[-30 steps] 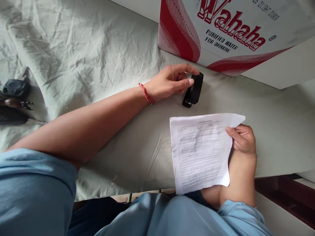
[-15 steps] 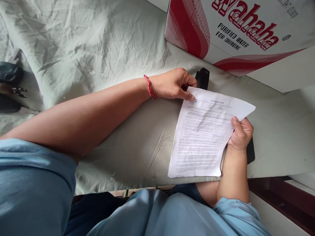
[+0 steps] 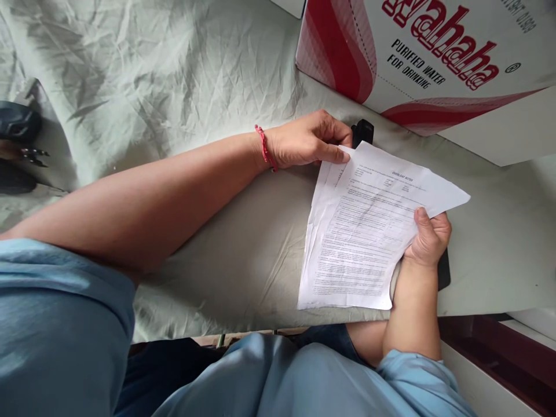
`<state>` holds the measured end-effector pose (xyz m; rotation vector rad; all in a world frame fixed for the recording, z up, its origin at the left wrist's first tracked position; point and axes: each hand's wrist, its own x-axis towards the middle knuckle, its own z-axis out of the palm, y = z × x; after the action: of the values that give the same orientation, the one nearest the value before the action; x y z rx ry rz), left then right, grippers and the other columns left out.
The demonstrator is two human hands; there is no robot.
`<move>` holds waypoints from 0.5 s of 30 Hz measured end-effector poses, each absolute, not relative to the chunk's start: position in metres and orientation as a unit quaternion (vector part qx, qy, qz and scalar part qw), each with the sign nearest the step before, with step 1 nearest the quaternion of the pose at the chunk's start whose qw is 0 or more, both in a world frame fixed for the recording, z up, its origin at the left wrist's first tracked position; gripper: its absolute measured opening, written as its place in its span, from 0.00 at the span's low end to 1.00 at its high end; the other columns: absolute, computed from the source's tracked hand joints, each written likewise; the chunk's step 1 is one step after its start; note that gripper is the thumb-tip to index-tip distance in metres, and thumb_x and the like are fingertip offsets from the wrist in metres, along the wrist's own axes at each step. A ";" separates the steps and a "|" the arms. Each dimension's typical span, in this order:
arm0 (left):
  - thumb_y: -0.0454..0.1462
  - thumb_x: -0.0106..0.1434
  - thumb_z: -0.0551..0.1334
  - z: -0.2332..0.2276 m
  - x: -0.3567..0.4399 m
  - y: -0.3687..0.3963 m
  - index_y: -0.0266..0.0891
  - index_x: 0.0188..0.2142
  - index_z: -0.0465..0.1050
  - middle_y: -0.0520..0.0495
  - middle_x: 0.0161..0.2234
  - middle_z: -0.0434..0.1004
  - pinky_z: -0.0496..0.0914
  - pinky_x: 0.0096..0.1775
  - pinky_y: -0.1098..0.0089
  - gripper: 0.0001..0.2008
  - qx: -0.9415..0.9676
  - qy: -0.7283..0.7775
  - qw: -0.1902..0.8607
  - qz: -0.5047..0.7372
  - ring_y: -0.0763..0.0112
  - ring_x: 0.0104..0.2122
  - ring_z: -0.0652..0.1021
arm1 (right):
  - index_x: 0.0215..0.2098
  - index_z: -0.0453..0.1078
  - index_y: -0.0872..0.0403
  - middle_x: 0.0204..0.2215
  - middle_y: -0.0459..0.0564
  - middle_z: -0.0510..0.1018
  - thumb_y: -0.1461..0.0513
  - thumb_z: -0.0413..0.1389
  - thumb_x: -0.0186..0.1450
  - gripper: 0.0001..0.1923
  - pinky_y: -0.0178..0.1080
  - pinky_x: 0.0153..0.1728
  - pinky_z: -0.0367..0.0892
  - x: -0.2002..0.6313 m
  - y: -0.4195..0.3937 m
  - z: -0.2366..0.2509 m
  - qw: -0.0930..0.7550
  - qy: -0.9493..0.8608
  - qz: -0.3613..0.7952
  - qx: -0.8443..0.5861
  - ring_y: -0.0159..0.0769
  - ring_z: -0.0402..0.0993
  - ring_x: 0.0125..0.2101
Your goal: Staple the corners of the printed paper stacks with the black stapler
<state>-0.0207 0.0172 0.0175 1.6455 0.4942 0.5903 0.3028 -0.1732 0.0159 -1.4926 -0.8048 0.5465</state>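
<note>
Two or more printed paper sheets (image 3: 365, 237) are held over the cloth, the top one headed "Overleaf Notes". My left hand (image 3: 315, 139), with a red braided bracelet (image 3: 263, 145) at the wrist, pinches their upper left corner between thumb and fingers. Along the right edge my right hand (image 3: 430, 234) grips the papers, its thumb on top and its fingers beneath. The top sheet is skewed to the right, so a strip of another sheet (image 3: 325, 179) shows at the left. Just beyond my left fingertips lies a black object (image 3: 362, 132), partly hidden, perhaps a stapler.
A red and white water carton (image 3: 417, 63) stands at the back right. A grey-green cloth (image 3: 217, 231) covers the work surface. Dark tools or devices (image 3: 19, 121) lie at the far left. Behind my right wrist, a black flat object (image 3: 443, 269) is partly covered.
The top sheet's upper part has shifted right, uncovering the left strip of a sheet beneath. My left hand has moved slightly up; my right hand has moved slightly right.
</note>
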 end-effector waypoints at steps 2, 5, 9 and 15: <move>0.58 0.79 0.76 0.015 -0.020 0.018 0.47 0.34 0.77 0.43 0.32 0.80 0.81 0.45 0.52 0.25 0.721 0.224 0.606 0.253 0.49 0.41 0.86 | 0.40 0.88 0.53 0.47 0.59 0.97 0.55 0.81 0.60 0.14 0.68 0.86 0.74 0.303 -0.173 0.016 0.628 -0.356 0.233 -0.651 0.62 0.93 0.67; 0.68 0.83 0.72 0.009 -0.019 0.019 0.47 0.32 0.72 0.46 0.30 0.75 0.80 0.45 0.54 0.35 0.732 0.220 0.592 0.256 0.51 0.41 0.85 | 0.39 0.89 0.51 0.43 0.55 0.97 0.55 0.80 0.61 0.12 0.68 0.87 0.73 0.302 -0.172 0.017 0.630 -0.360 0.224 -0.651 0.61 0.95 0.65; 0.78 0.83 0.65 0.005 -0.019 0.019 0.46 0.33 0.73 0.47 0.30 0.71 0.76 0.40 0.57 0.42 0.725 0.209 0.594 0.279 0.54 0.37 0.83 | 0.39 0.90 0.51 0.43 0.54 0.97 0.56 0.80 0.61 0.11 0.68 0.86 0.75 0.298 -0.173 0.019 0.629 -0.362 0.222 -0.651 0.61 0.95 0.63; 0.64 0.78 0.78 0.012 -0.021 0.018 0.47 0.43 0.85 0.46 0.34 0.83 0.77 0.41 0.56 0.25 0.703 0.200 0.631 0.259 0.54 0.40 0.83 | 0.36 0.88 0.51 0.41 0.54 0.97 0.58 0.78 0.62 0.08 0.67 0.87 0.74 0.299 -0.170 0.019 0.644 -0.358 0.202 -0.645 0.60 0.95 0.64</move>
<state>-0.0209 0.0183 0.0123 1.6094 0.4586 0.5936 0.2987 -0.1704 0.0191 -1.4682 -0.8156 0.4601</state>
